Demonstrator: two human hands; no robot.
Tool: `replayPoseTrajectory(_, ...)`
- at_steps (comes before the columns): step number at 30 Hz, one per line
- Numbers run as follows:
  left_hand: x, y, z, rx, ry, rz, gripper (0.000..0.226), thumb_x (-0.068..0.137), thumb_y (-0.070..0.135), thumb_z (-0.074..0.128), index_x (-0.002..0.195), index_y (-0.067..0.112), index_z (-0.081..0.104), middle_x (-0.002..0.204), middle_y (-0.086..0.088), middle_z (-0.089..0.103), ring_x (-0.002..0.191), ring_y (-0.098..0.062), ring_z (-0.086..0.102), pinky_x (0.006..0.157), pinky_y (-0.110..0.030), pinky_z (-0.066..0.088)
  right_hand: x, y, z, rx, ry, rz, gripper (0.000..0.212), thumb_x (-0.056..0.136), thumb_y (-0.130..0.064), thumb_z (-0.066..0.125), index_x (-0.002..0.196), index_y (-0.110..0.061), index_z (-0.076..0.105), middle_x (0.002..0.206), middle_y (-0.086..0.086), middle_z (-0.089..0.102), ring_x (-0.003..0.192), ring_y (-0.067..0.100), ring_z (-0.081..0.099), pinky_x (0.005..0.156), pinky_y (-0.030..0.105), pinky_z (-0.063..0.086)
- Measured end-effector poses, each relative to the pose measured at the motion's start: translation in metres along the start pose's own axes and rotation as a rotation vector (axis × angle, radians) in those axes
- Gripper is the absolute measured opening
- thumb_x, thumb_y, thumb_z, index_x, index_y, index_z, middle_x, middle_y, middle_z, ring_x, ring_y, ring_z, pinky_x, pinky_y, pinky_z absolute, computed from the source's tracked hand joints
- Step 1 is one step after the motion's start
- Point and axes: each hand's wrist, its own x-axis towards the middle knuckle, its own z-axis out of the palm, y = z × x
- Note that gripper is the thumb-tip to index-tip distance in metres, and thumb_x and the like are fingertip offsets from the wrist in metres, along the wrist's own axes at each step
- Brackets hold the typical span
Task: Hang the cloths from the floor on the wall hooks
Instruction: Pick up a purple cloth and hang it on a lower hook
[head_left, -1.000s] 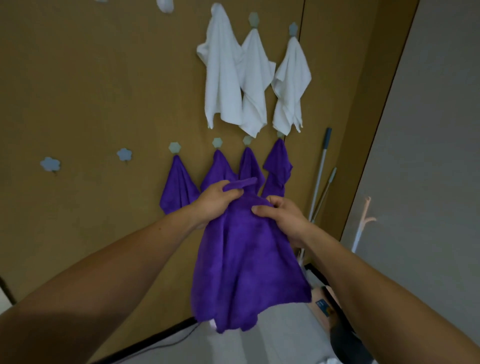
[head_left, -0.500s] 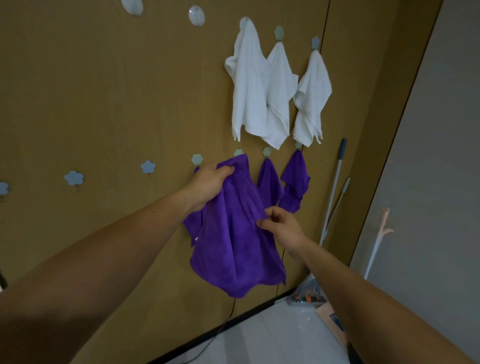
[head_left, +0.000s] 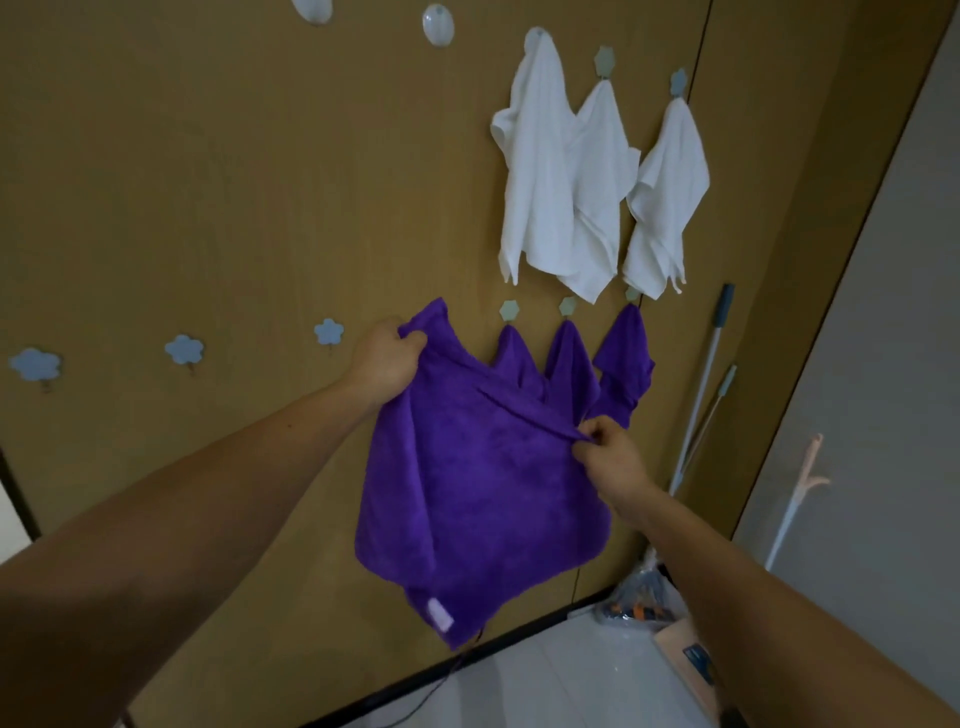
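Cloth (head_left: 483, 483) spread wider; left hand (head_left: 387, 364), right hand (head_left: 608, 457) pinching edges.

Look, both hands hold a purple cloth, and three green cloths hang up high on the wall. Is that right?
Not quite. The head view shows the three cloths up high are white, not green. Both the left hand and the right hand do hold a purple cloth.
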Motion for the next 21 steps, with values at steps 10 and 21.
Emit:
replayPoseTrajectory(10, -0.049, -0.009, 0.055, 0.044, -0.826, -0.198, 0.056, 0.073, 0.020, 0.080, 0.124, 0.016, 0.058, 0.116, -0.002, 0.068, 0.109, -0.020, 0.064, 0.095, -0.039, 0.052, 0.016, -0.088, 0.023, -0.205, -0.464, -0.475, 0.017, 0.083, 0.005, 0.056, 0.092, -0.008, 0.064, 0.095, 0.009, 0.068, 0.085, 0.011, 0.061, 0.080, 0.023, 0.050)
replayPoseTrajectory(21, -0.049, 0.017, 0.053, -0.331, -0.366, -0.090, 0.028, 0.070, 0.024, 0.063, 0.095, 0.013, 0.068, 0.092, -0.006, 0.071, 0.086, -0.021, 0.066, 0.072, -0.028, 0.054, 0.044, -0.044, -0.018, 0.219, -0.742, 0.059, 0.029, 0.081, -0.020, 0.074, 0.103, -0.003, 0.066, 0.098, 0.014, 0.067, 0.090, 0.024, 0.063, 0.081, 0.037, 0.051)
